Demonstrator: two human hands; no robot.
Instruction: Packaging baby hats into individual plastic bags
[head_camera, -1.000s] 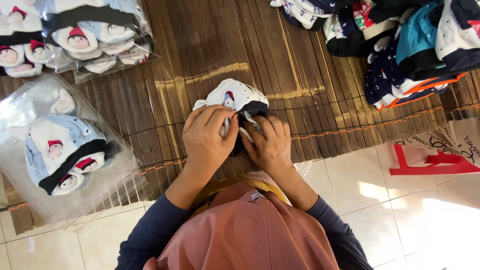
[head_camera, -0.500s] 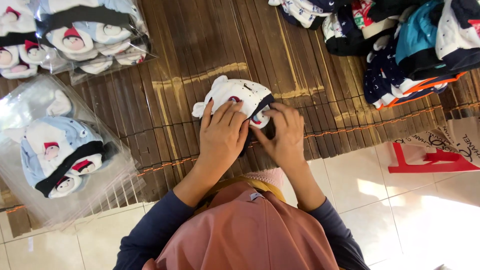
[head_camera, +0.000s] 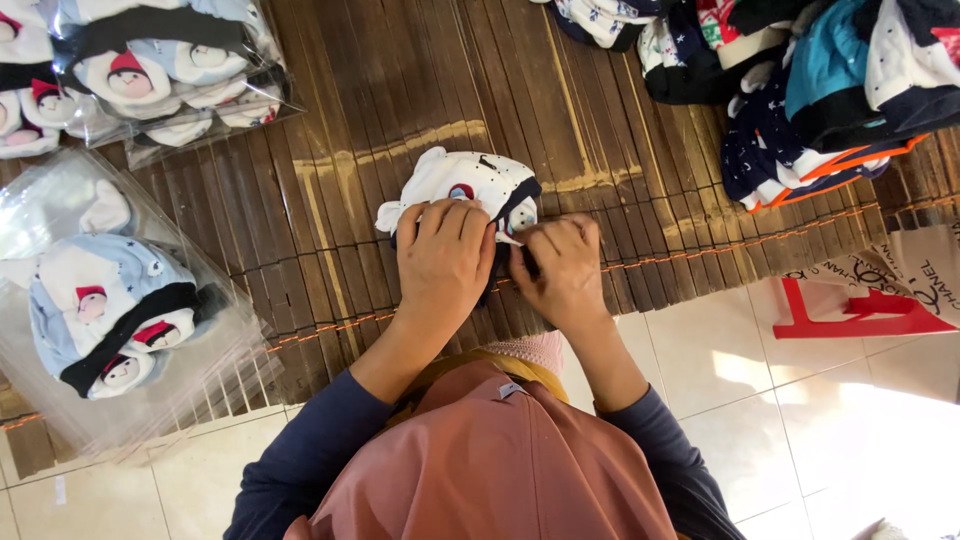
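A small white baby hat (head_camera: 455, 180) with a dark band and a red figure lies on the brown slatted bamboo mat (head_camera: 350, 150). My left hand (head_camera: 443, 255) presses down on the hat's near edge, fingers curled over it. My right hand (head_camera: 563, 268) pinches the hat's right side next to the left hand, and a small white tag shows between the fingers. Both forearms wear dark blue sleeves, and a pink cloth covers my lap.
A clear plastic bag (head_camera: 110, 300) of similar hats lies at the left, another bag (head_camera: 150, 70) at the top left. A heap of dark, teal and white hats (head_camera: 800, 90) fills the top right. White floor tiles (head_camera: 750, 400) and a printed paper bag (head_camera: 900, 290) lie at the right.
Both hands and the hat slid away from me along the mat, then my right hand drew back a little toward the hat's near edge. The bags and heap stayed put.
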